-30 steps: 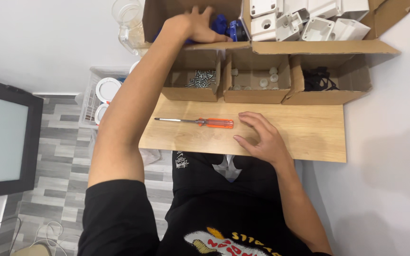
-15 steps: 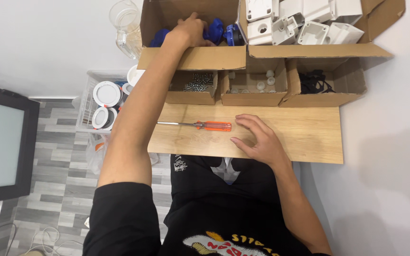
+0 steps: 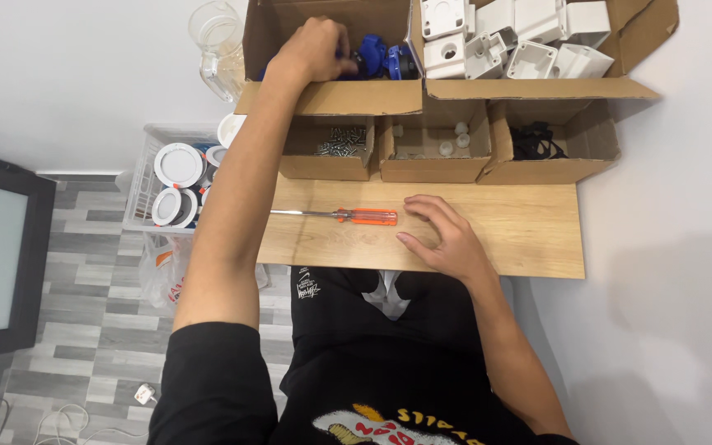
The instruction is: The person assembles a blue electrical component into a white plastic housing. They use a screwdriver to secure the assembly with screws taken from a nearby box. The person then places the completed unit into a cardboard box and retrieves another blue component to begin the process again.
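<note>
Two hands are at work in the head view. Left hand reaches into the far cardboard box, fingers curled over the glossy blue plastic parts; whether it grips one I cannot tell. A clean pick there wants one piece pinched by its body and lifted straight up. Right hand lies flat and open on the pale wood tabletop, just right of the orange-handled screwdriver. Boxy white plastic housings fill the neighbouring box.

orange-handled screwdriver, blue parts, white housings, brown cardboard boxes
</note>
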